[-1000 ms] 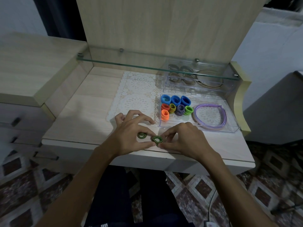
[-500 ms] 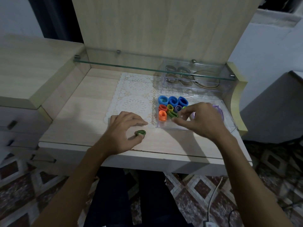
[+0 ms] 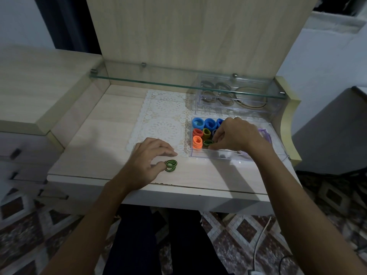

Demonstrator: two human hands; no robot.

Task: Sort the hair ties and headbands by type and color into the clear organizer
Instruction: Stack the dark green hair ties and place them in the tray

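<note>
A green-and-black hair tie (image 3: pixel 207 143) is pinched by the curled fingertips of the right hand (image 3: pixel 235 135) inside the clear organizer (image 3: pixel 218 156), just right of two orange ties (image 3: pixel 197 141). A second green-and-black tie (image 3: pixel 171 165) on the desk (image 3: pixel 95 151) is touched by the left hand (image 3: pixel 148 159), its fingers loosely spread. Three blue ties (image 3: pixel 210 123) are seen at the far row.

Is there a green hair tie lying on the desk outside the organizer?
Yes, a green hair tie lies on the desk by the left hand.
</note>
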